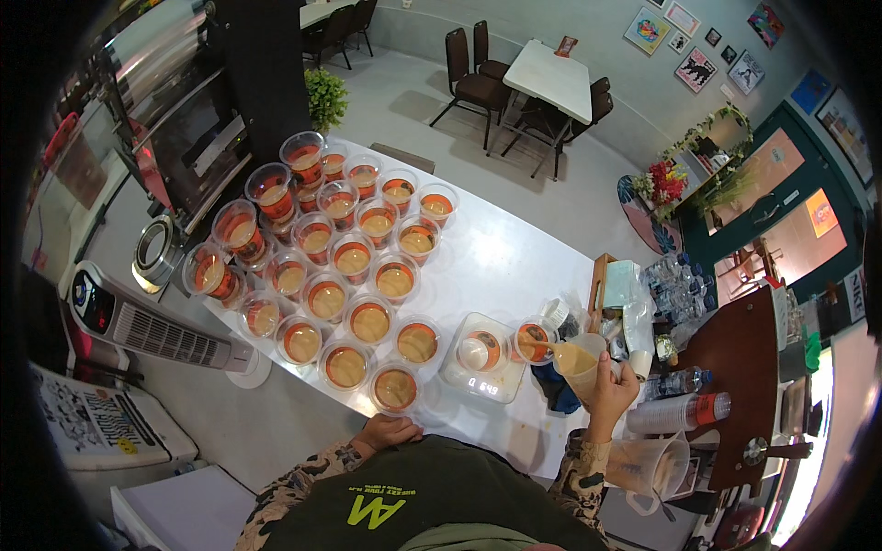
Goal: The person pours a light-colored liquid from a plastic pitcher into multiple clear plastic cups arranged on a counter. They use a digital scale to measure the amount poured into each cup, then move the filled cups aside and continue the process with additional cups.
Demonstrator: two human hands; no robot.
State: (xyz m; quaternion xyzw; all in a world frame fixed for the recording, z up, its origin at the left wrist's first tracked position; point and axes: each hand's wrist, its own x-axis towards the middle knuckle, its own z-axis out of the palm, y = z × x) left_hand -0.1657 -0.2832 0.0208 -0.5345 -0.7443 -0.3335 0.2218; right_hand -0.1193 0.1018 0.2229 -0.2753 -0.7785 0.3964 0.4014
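My right hand (612,391) grips a clear plastic measuring jug (579,366) by its handle. The jug is tilted to the left, and tan liquid runs from its lip into a clear plastic cup (535,342) with an orange band. Beside that cup, a white digital kitchen scale (490,390) carries another cup (479,350) with whitish contents. My left hand (388,432) rests at the table's near edge with its fingers curled, close to a filled cup (395,388); whether it holds anything cannot be told. Several filled cups (326,300) cover the left part of the white table (475,258), some stacked.
A nested stack of clear cups (665,414) and a large plastic pitcher (648,465) are at the right. Water bottles (679,286) stand behind a wooden tray (601,282). A tower fan (165,335) is left of the table. Chairs (475,89) are farther off.
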